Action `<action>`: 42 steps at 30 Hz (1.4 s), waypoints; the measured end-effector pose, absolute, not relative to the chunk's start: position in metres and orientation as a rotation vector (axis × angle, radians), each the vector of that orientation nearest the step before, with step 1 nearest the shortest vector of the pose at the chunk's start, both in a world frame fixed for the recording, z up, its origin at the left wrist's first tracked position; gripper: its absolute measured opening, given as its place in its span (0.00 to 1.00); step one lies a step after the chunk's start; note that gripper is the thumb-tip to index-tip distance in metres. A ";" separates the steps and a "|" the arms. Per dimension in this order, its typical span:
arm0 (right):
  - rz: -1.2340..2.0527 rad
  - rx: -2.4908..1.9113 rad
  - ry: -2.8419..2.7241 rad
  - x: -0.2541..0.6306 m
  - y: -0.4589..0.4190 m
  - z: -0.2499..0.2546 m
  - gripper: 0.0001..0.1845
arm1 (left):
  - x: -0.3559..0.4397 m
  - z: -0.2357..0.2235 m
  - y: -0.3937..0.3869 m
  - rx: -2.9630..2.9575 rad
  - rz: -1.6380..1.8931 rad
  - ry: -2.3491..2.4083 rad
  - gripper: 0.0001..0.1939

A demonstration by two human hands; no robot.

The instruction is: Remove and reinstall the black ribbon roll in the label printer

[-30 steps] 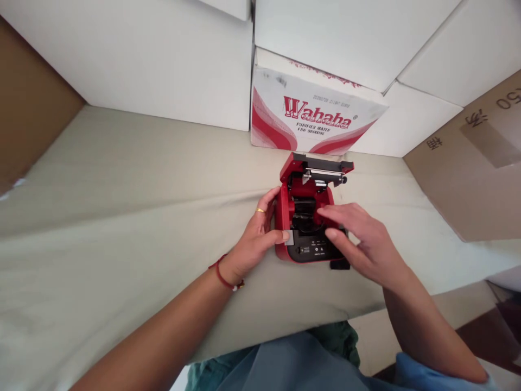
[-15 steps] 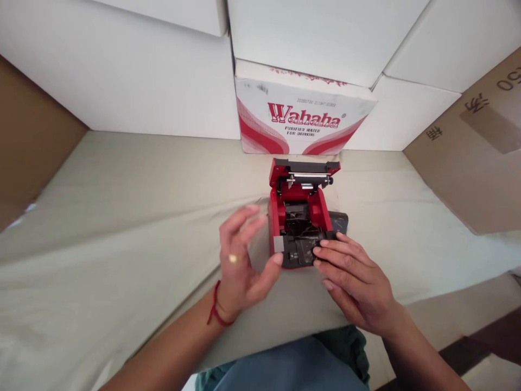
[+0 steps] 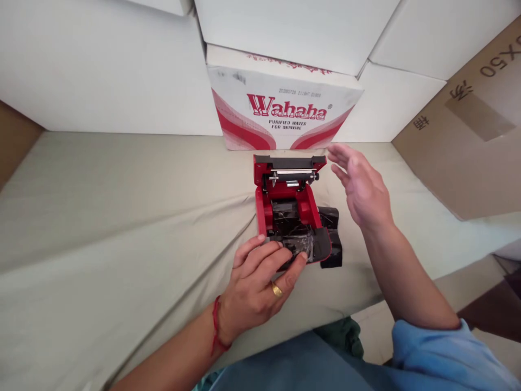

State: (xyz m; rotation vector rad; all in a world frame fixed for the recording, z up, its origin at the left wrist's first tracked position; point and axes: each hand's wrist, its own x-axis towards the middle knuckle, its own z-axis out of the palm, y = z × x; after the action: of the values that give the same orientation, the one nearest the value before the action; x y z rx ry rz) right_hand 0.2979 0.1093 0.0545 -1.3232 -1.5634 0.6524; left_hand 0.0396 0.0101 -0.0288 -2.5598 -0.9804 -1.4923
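Observation:
A red-and-black label printer (image 3: 260, 217) stands on the cloth with its lid (image 3: 291, 168) raised, showing the roller under it. Shiny black film (image 3: 287, 220) lies in its bay and over the front panel, wrinkled there. My left hand (image 3: 260, 277) rests on the printer's front, its spread fingers on the film and panel; its thumb is hidden. To the right of the lid, my right hand (image 3: 362, 187) is raised with fingers stretched out, holding nothing, close to the lid's corner but apart from it. A loose black strip (image 3: 334, 247) sticks out beside the printer's right side.
A Wahaha water carton (image 3: 285, 108) stands right behind the printer, against stacked white boxes (image 3: 122, 70). At the right is a brown cardboard box (image 3: 468, 152), and another brown box (image 3: 14, 144) edges in at the left. Pale, creased cloth (image 3: 142, 217) covers the surface.
My left hand has come down onto the printer's front. My right hand has left the front panel and risen beside the lid. More of the black strip shows at the right side.

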 end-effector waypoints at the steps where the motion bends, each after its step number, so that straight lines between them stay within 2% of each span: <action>1: 0.706 -1.343 -1.565 0.294 0.124 0.056 0.34 | 0.039 -0.029 0.010 -2.557 -1.487 -0.975 0.25; 4: 0.787 -1.293 -1.644 0.283 0.141 0.061 0.39 | 0.039 -0.028 0.011 -2.538 -1.463 -0.978 0.21; 8: 0.692 -1.155 -1.719 0.278 0.111 0.064 0.38 | 0.039 -0.027 0.012 -2.526 -1.457 -0.959 0.20; 13: 0.536 -1.203 -1.851 0.289 0.064 0.050 0.36 | 0.039 -0.030 0.011 -2.533 -1.503 -0.950 0.31; 20: 0.397 -1.259 -2.103 0.296 0.038 0.021 0.23 | 0.034 -0.026 0.013 -2.662 -1.515 -0.967 0.37; 26: 0.459 -1.254 -1.924 0.289 0.042 0.007 0.21 | 0.014 0.025 0.010 -2.682 -1.742 -1.252 0.31; 30: 0.472 -1.113 -1.835 0.283 0.040 -0.006 0.23 | -0.001 0.026 0.046 -2.688 -1.927 -1.805 0.21; 31: 0.473 -1.085 -1.834 0.282 0.039 -0.008 0.24 | -0.004 0.019 0.058 -2.703 -2.017 -1.945 0.24; 34: 0.466 -1.057 -1.848 0.282 0.037 -0.014 0.27 | -0.005 -0.010 0.093 -2.692 -2.387 -2.235 0.46; 37: 0.460 -1.047 -1.864 0.285 0.037 -0.016 0.28 | 0.003 -0.033 0.108 -2.877 -2.608 -2.188 0.63; 39: 0.464 -1.037 -1.871 0.286 0.036 -0.014 0.29 | 0.009 -0.041 0.108 -2.967 -2.684 -2.084 0.66; 42: 0.444 -1.019 -1.910 0.288 0.031 -0.004 0.33 | 0.017 -0.044 0.101 -2.958 -2.678 -1.950 0.64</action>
State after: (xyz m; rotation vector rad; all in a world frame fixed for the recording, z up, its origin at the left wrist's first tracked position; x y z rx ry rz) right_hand 0.2875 0.0306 -0.0045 -1.0191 -1.9105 0.4438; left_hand 0.0166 0.1012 -0.0442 -2.9581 -1.9503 -2.6775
